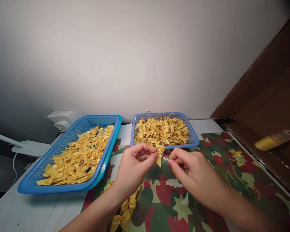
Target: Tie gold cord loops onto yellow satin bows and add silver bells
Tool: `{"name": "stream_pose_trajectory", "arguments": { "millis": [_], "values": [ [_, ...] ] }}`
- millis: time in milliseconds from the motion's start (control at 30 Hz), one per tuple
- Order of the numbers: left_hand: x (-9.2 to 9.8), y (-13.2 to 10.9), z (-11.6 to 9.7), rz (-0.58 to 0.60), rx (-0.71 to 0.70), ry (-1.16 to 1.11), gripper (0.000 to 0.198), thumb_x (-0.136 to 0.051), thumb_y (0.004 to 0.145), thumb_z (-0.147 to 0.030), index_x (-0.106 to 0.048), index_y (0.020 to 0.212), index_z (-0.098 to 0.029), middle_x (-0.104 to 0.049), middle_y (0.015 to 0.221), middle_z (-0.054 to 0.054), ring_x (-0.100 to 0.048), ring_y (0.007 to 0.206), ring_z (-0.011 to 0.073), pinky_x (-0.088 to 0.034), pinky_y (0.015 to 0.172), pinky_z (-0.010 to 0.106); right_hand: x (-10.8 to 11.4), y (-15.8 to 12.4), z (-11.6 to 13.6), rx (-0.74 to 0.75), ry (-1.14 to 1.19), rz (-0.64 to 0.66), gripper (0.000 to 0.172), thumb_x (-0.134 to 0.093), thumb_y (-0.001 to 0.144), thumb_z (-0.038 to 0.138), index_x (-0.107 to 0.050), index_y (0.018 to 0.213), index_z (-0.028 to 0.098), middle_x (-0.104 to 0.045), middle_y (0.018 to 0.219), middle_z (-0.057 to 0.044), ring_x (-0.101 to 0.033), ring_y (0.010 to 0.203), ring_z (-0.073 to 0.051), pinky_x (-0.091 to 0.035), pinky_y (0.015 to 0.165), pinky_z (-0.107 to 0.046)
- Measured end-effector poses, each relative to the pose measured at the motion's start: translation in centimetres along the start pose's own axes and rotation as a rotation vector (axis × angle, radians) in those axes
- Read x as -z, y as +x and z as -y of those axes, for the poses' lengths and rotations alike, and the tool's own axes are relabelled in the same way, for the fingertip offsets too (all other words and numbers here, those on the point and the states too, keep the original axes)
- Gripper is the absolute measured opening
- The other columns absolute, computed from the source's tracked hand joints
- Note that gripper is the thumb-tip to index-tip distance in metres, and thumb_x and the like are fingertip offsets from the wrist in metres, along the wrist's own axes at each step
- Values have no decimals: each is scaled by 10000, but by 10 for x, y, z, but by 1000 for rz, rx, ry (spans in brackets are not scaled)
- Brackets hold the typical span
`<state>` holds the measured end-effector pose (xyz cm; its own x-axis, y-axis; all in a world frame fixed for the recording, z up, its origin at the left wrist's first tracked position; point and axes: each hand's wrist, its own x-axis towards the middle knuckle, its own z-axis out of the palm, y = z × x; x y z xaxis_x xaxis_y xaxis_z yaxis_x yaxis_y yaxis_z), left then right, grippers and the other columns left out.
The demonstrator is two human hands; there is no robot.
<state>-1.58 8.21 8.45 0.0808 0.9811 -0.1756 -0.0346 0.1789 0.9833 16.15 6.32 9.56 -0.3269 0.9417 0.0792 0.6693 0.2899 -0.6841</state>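
- The left hand [135, 164] has its thumb and first finger pressed together, pinching a shiny yellow bow [160, 149].
- That bow is in the air, just in front of the small basket [195, 139] and between the two hands.
- The right hand [195, 166] is close beside it. Its thumb and finger pinch a thin, pale strip [164, 158] near the bow. I cannot tell if the strip is joined to the bow.
- The small basket is blue and full of yellow bows with thin gold loops [163, 129] sticking up here and there.
- To the left is a big blue basket [55, 190] with a heap of yellow bows [79, 158] in it. A blue-green basket [109, 158] shows just under its edge.
- More yellow bows [125, 216] lie near the left arm, partly hidden by it.
- A green and red sheet [166, 206] with stars lies on the white counter [45, 209].
- On the right side of the sheet are one loose bow [235, 152] and some thin strings [244, 183].
- Farther right, a tube [273, 141] with yellow in it leans by some brown cardboard [263, 100].
- On the far left is a white stand [32, 148] with a pole.
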Motion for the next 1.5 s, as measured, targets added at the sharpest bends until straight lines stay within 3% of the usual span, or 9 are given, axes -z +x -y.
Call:
{"name": "stream_pose_trajectory", "arguments": {
  "millis": [867,1233,1500],
  "values": [
    [0,-1,0,-35,-8,-8,163,-760,694,-273,-687,744,-136,-714,718,24,-647,631,116,-522,608,204,-11,0,5,22,67,-103,230,-433,873,148,-391,655,208,-359,471,79,-318,416,-74,-206,427,-212],
    [-1,-3,1,-34,-21,-29,153,-759,705,-257,-673,739,-136,-707,710,18,-648,641,112,-529,623,197,-17,1,6,40,180,-133,222,-418,901,158,-422,684,206,-416,506,69,-375,435,-79,-253,445,-210],
    [3,3,1,-3,86,-182,170,-770,699,-266,-667,728,-133,-669,711,-3,-613,605,84,-549,586,186,-18,-1,6,94,199,-159,219,-426,920,179,-467,706,204,-496,526,54,-443,461,-92,-306,472,-213]
  ]
}}
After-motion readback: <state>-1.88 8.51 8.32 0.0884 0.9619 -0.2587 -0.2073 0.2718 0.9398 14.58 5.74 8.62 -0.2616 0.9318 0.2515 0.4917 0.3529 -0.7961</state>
